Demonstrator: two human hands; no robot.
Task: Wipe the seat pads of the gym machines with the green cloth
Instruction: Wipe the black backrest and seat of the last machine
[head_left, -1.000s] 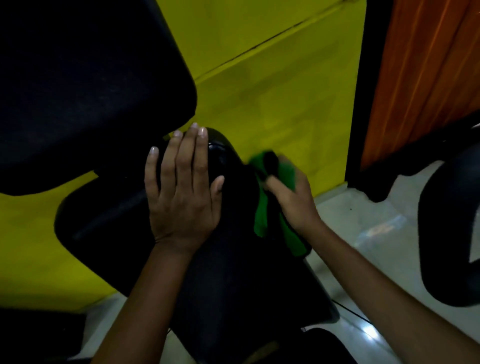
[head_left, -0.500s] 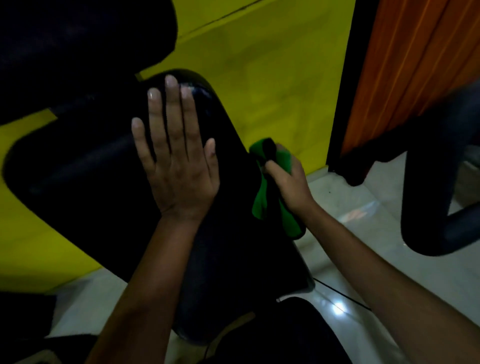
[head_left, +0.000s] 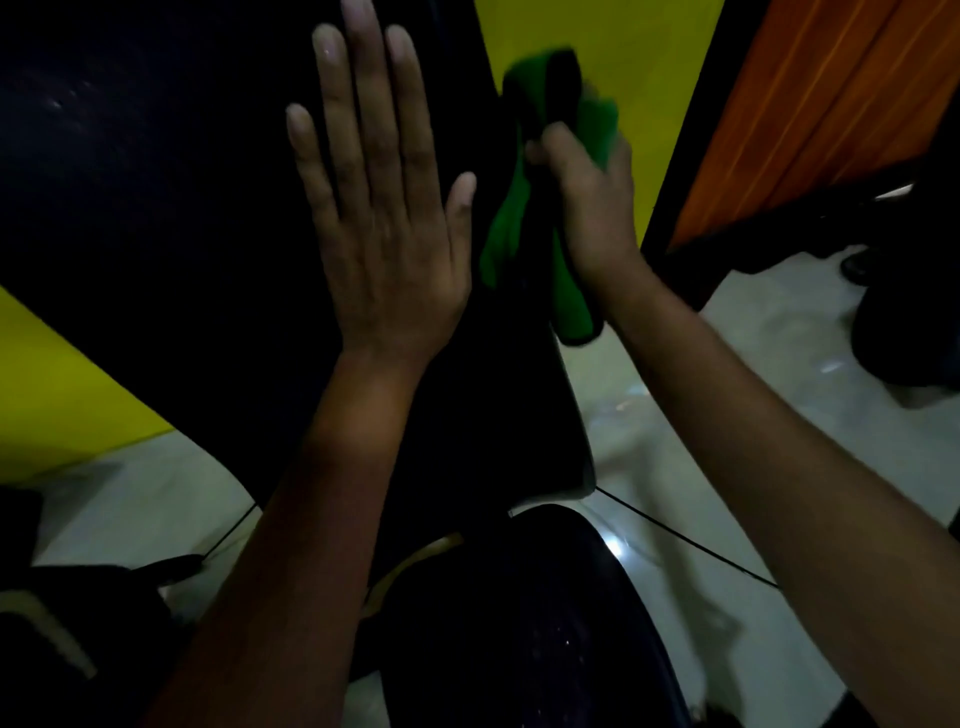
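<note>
A: So, nearest you there's a dark rounded pad (head_left: 524, 623) low in the view, on a pale tiled floor (head_left: 675, 415). What are your hands doing?

B: Your left hand (head_left: 384, 234) lies flat on the black seat pad (head_left: 156, 208), fingers straight and spread, holding nothing. Your right hand (head_left: 592, 208) has its fingers curled round the green cloth (head_left: 504, 239), bunched against the pad's right edge.

A: And behind that?

B: A yellow wall (head_left: 639, 67), then an orange panel (head_left: 831, 104) on the right.
</note>
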